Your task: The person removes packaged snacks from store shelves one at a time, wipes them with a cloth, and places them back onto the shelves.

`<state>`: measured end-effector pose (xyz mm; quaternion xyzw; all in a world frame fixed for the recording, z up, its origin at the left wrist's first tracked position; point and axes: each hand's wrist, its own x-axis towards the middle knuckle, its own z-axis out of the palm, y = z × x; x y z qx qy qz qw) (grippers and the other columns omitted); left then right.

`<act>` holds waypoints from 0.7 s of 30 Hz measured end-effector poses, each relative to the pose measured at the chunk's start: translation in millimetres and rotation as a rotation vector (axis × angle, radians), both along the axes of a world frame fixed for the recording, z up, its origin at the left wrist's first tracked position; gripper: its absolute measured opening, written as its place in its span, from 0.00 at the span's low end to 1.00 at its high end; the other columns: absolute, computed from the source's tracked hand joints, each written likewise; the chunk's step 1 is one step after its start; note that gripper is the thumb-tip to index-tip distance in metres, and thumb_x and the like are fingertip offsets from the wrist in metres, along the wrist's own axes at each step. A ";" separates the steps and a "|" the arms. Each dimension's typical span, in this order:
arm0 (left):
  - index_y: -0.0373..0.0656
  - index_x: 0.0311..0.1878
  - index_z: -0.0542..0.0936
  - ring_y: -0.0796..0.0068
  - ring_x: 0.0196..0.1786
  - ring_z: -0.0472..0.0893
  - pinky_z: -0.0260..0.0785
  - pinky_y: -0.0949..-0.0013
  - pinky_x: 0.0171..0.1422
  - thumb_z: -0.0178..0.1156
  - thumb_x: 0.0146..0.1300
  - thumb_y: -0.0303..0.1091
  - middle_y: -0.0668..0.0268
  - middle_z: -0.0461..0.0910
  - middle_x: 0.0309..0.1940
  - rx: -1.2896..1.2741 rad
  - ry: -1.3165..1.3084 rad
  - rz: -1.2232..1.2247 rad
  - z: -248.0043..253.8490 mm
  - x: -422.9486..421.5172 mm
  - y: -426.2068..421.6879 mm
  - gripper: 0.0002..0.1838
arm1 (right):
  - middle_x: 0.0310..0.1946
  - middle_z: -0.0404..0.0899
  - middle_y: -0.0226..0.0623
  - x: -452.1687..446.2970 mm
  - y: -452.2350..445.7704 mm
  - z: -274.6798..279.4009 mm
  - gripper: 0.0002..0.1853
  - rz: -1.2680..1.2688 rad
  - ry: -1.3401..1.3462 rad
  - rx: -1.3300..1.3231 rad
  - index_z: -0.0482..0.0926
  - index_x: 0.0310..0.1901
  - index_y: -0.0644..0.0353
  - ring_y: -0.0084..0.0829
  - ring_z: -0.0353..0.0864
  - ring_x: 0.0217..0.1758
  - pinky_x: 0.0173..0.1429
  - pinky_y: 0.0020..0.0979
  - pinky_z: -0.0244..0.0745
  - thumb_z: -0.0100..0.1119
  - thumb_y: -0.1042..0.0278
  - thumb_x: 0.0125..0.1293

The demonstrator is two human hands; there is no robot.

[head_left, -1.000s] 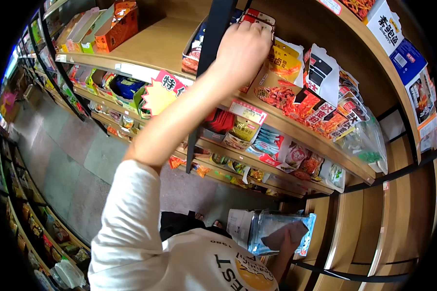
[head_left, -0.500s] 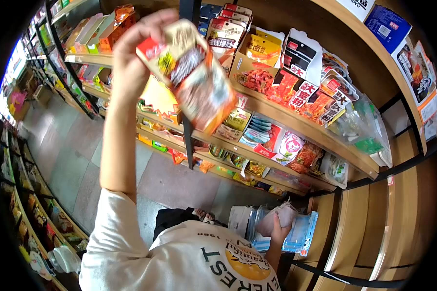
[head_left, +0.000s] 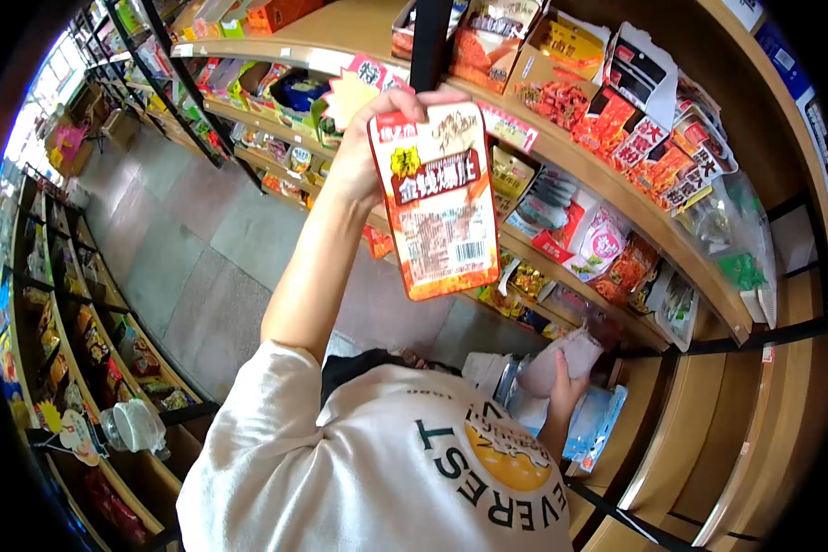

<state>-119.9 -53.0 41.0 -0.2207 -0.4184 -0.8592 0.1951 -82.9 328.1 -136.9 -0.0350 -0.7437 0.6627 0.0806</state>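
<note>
My left hand (head_left: pixel 362 147) is raised in front of the shelves, its fingers closed on the top left of a snack packet (head_left: pixel 440 207). The packet is red and cream with an orange lower edge; printed text and a barcode face me. Lower right, my right hand (head_left: pixel 566 391) grips a bunched, pinkish-grey cloth (head_left: pixel 552 362). Beneath that hand is a light-blue plastic box (head_left: pixel 605 419), partly covered by my arm and the cloth. Similar red packets (head_left: pixel 493 41) stand in a display box on the upper shelf, behind the held one.
A wooden shelf (head_left: pixel 607 170) with boxed spicy snacks curves along the right, above lower shelves of packets. Bare shelf boards (head_left: pixel 708 405) lie at far right. A black upright post (head_left: pixel 430 46) stands behind my left hand. Grey floor tiles (head_left: pixel 212 304) run between the left and right shelves.
My left hand has brought the packet lower and to the right, turning it more upright and sharper to view. The view has shifted; my right hand still holds the cloth.
</note>
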 end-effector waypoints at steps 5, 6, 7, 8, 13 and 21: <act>0.45 0.33 0.71 0.55 0.48 0.73 0.74 0.59 0.45 0.50 0.59 0.44 0.45 0.65 0.52 0.090 0.084 -0.159 -10.2 -3.1 -1.3 0.12 | 0.45 0.72 0.38 0.7 2.3 1.8 0.22 0.018 -0.020 0.052 0.69 0.48 0.69 0.29 0.70 0.47 0.53 0.27 0.62 0.60 0.71 0.51; 0.45 0.33 0.71 0.55 0.49 0.73 0.74 0.59 0.45 0.50 0.58 0.46 0.46 0.64 0.53 0.107 0.088 -0.177 -11.0 -2.5 0.4 0.13 | 0.45 0.72 0.38 0.8 4.5 2.0 0.22 0.014 -0.025 0.065 0.69 0.48 0.69 0.29 0.70 0.47 0.53 0.27 0.62 0.60 0.71 0.51; 0.45 0.33 0.71 0.55 0.50 0.72 0.73 0.59 0.47 0.51 0.58 0.47 0.46 0.63 0.53 0.100 0.110 -0.194 -13.6 -3.5 0.2 0.14 | 0.45 0.72 0.39 1.2 6.7 2.4 0.22 0.010 -0.031 0.079 0.69 0.48 0.69 0.29 0.70 0.47 0.53 0.27 0.62 0.60 0.71 0.51; 0.45 0.34 0.71 0.56 0.50 0.72 0.72 0.59 0.48 0.51 0.57 0.48 0.46 0.63 0.53 0.113 0.087 -0.203 -15.2 -3.8 0.2 0.15 | 0.45 0.72 0.39 2.0 8.3 3.5 0.22 0.009 -0.037 0.086 0.69 0.48 0.69 0.29 0.70 0.47 0.53 0.27 0.62 0.60 0.71 0.51; 0.46 0.34 0.72 0.55 0.50 0.72 0.73 0.60 0.47 0.50 0.58 0.46 0.45 0.64 0.53 0.198 -0.023 -0.210 -19.7 -3.6 5.8 0.13 | 0.45 0.71 0.39 5.5 22.1 -2.6 0.23 -0.037 -0.065 0.145 0.68 0.48 0.70 0.30 0.70 0.47 0.53 0.28 0.63 0.61 0.70 0.50; 0.34 0.53 0.63 0.64 0.39 0.78 0.73 0.64 0.43 0.43 0.62 0.42 0.50 0.71 0.46 0.310 -0.163 -0.507 -0.5 6.8 21.0 0.23 | 0.45 0.72 0.40 13.5 28.6 -14.7 0.24 -0.016 -0.035 0.112 0.69 0.48 0.70 0.30 0.70 0.47 0.52 0.28 0.63 0.62 0.70 0.49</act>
